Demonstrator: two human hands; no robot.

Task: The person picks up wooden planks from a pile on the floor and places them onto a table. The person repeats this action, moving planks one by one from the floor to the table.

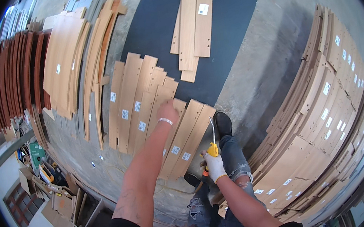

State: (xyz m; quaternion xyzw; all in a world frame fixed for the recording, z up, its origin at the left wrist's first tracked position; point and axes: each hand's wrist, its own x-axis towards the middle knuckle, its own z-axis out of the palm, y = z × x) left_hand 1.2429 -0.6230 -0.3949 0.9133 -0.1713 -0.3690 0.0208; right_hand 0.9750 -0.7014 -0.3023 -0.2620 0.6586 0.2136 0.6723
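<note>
My left hand (168, 112), bare with a white band on the wrist, is at the far end of a row of light wooden boards (137, 91). Its fingers look curled over a board there, though the fingertips are partly hidden. The boards lie side by side, with small holes near their ends and white labels on them. In a white glove, my right hand (214, 165) grips a yellow air blow gun (213, 149). Its long thin metal nozzle points away from me, just right of the nearest board ends.
More labelled boards (188, 28) lie on a dark mat (234, 23) ahead. Large board stacks (316, 126) stand at the right. Reddish-brown boards (14, 78) and light panels (65, 59) stand at the left. A hose (172, 192) runs along the floor near my shoes (223, 124).
</note>
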